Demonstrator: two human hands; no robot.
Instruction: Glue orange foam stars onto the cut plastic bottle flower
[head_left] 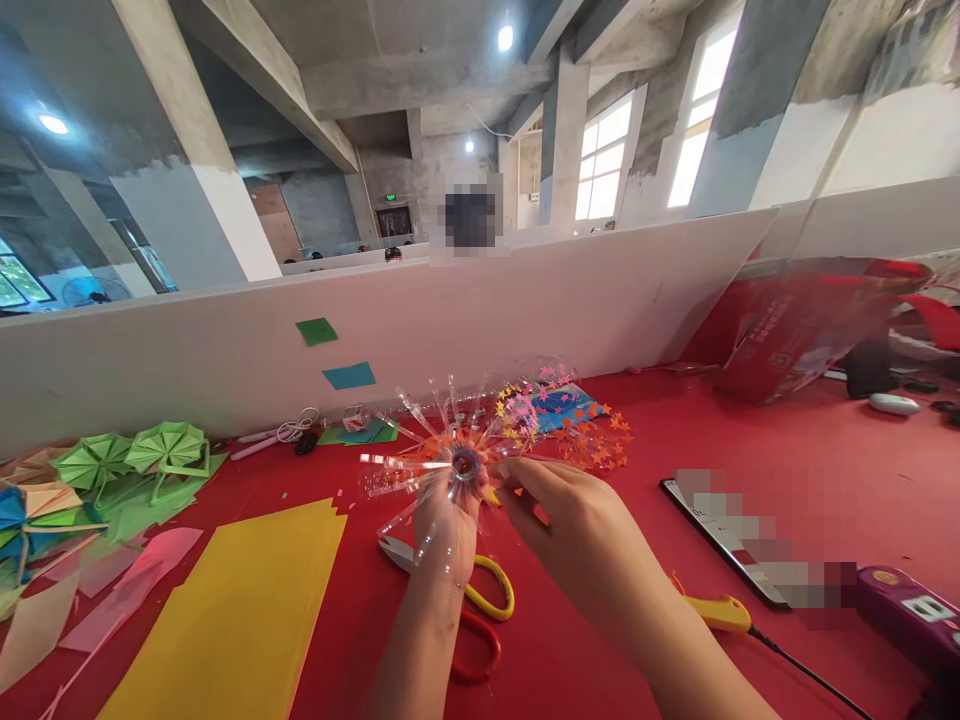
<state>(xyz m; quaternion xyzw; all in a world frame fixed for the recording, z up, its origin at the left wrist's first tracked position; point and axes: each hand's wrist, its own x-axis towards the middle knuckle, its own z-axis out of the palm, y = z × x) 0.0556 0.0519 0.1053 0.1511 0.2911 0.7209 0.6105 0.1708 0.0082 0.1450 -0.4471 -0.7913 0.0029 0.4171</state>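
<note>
My left hand (447,512) is closed around a clear plastic bottle piece (465,464) with a round neck facing me. Its sides are cut into narrow strips that fan outward. Just right of the neck, the thumb and fingers of my right hand (574,497) are pinched together; what lies between them is too small to make out. Pink, yellow and orange paper stars (592,440) dot clear strips behind the hands. Scissors (495,590) with yellow and red handles lie under my left forearm, which partly covers them.
Yellow paper sheets (247,610) lie at left, beside green folded paper umbrellas (166,447) and pink strips (139,590). On the right are a phone (724,545), a corded yellow-handled tool (716,612) and a purple object (911,610). A white partition (187,350) borders the red table.
</note>
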